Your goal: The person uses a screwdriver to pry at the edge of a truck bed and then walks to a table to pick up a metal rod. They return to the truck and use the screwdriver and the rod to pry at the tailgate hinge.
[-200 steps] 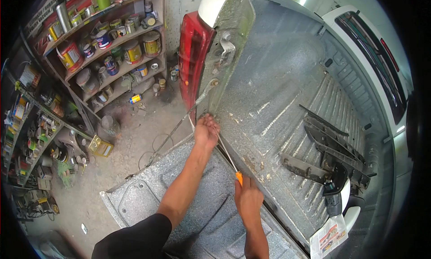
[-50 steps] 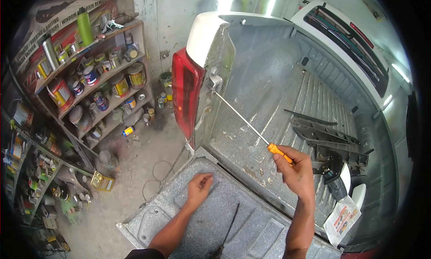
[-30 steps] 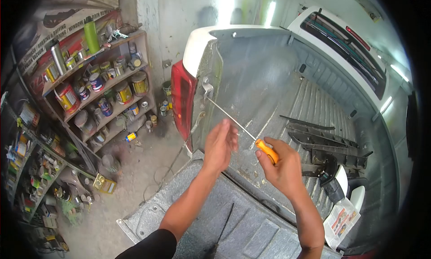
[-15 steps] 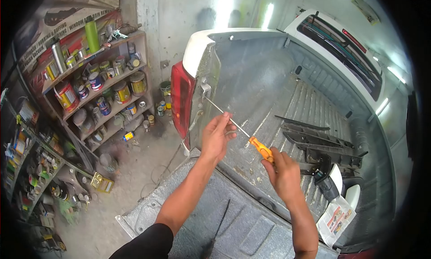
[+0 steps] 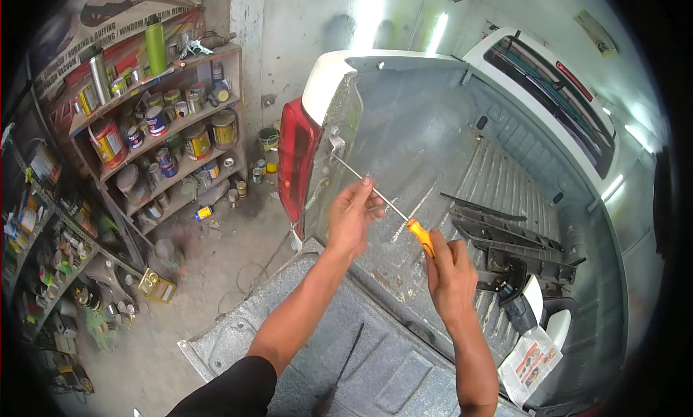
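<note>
A long screwdriver with a yellow-orange handle reaches from lower right to upper left. My right hand is wrapped round its handle. Farther up, my left hand pinches the thin metal shaft between thumb and fingers. The shaft's tip meets the inner edge of the truck bed's rear corner post, just below a metal latch piece. Beside that post is the red tail light. Whether the tip sits in a screw is too small to tell.
The lowered tailgate lies below my arms, with a second dark, thin tool on it. Black trim strips, a mirror and newspaper rest in the bed. Shelves of paint cans stand left.
The view has shifted slightly. My right hand has turned a little around the screwdriver handle, while my left hand keeps its pinch on the shaft.
</note>
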Action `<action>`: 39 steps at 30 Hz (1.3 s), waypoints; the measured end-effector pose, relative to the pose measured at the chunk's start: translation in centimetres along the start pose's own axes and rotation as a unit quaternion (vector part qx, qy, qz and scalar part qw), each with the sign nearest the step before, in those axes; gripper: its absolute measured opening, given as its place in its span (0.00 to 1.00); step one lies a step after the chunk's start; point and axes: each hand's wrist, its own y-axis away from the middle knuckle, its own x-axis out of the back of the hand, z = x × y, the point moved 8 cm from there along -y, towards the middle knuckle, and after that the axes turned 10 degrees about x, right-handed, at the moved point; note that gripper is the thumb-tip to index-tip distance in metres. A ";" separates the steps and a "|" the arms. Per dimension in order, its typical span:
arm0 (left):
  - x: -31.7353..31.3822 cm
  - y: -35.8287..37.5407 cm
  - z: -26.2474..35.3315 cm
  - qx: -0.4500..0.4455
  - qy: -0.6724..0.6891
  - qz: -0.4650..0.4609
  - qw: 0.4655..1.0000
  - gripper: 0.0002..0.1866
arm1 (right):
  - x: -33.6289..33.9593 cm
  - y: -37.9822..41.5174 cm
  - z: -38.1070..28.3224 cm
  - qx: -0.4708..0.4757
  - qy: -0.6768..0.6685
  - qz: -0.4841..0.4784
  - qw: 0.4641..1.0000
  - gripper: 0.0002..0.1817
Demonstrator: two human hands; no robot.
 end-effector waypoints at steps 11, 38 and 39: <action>-1.0 0.7 1.1 -0.005 0.009 -0.017 1.000 0.11 | -0.7 0.6 2.2 -0.064 -0.185 0.051 0.979 0.19; -0.8 -0.2 1.1 -0.004 0.075 -0.046 0.996 0.16 | -4.5 2.4 2.8 -0.414 -0.563 -0.059 0.713 0.22; -0.9 0.0 1.3 -0.005 0.078 -0.050 0.996 0.16 | -4.5 2.5 3.0 -0.412 -0.546 -0.061 0.727 0.21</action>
